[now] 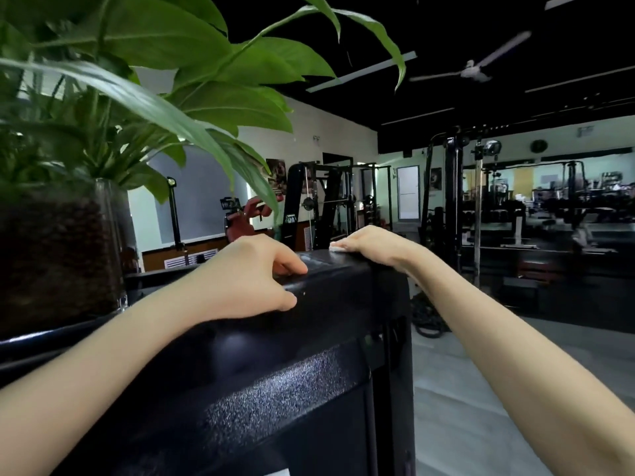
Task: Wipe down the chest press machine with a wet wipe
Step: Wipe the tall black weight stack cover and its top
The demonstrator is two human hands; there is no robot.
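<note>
One leafy plant (113,108) in a glass vase stands at the left, just beside the chest press machine (302,379), whose black frame fills the near middle. Your left hand (247,280) rests on the machine's top edge with its fingers loosely bent, the tips touching the painted metal and holding nothing. To the right, at the far corner of that edge, your right hand (372,247) lies curled over the wet wipe (338,247) and presses it down. Only a white sliver shows beside the hand. The wipe is light, limp and damp, so it will likely bunch or slip out unless you keep it pinned flat under your fingers. The frame looks rigid and heavy and should not budge, though its glossy paint may be slick where wet. Weight racks (450,201) stand far off on the right.
</note>
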